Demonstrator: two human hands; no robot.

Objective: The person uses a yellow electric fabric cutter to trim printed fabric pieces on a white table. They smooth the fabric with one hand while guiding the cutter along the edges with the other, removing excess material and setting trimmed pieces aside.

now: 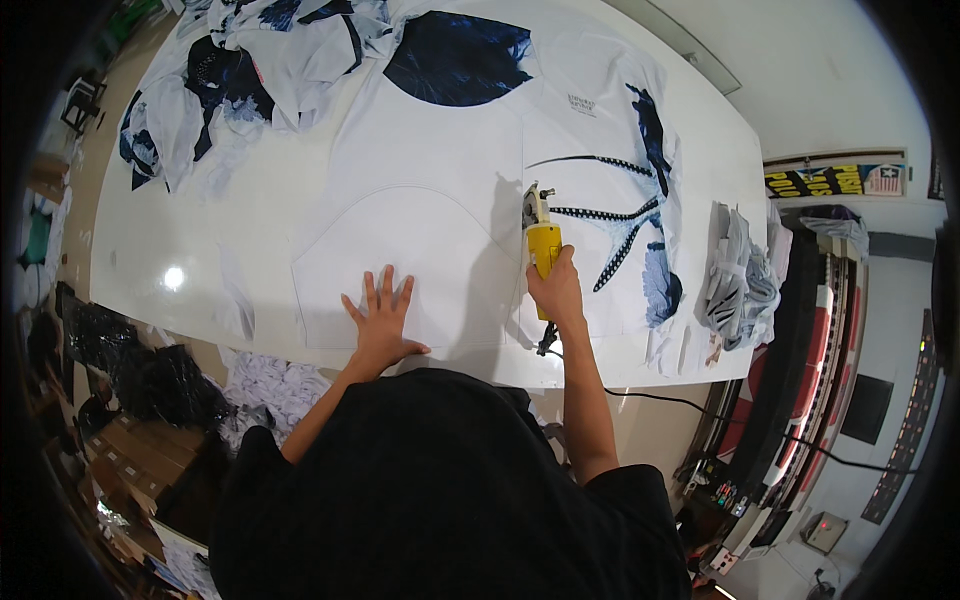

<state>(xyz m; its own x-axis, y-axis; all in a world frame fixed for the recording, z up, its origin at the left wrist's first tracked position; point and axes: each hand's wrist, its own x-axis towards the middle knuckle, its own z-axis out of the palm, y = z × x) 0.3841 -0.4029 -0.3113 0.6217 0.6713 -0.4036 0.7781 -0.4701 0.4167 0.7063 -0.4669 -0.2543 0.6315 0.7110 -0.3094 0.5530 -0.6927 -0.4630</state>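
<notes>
Two bare hands reach over a white bench (130,240), and the landmark is the yellow electric rotary cutter (544,248). The right hand (556,290) is wrapped around its body, the round blade end pointing away from the person, a hold that seems meant for steering the tool forward while the forearm stays behind the edge. Whether the blade meets the cloth cannot be told. Left of the cutter and slightly nearer the person, the left hand (380,325) lies spread and empty, palm down on white cloth (400,240), probably so the layer stays flat and does not slip, well clear of the blade. That cloth lies beneath and around the cutter; to the cutter's left it shows a thin, dome-topped outline, though whether drawn or cut is unclear. Just right of the cutter is a dark, dotted, tentacle-like print (620,215); beyond it, slightly left, a dark blue printed patch (455,60). A black power cord (680,402) trails from behind the cutter toward the right, apparently so it stays out of the blade's way. Far left beyond the cutter, loose printed pieces (225,90) lie heaped, perhaps pushed aside for working room.
</notes>
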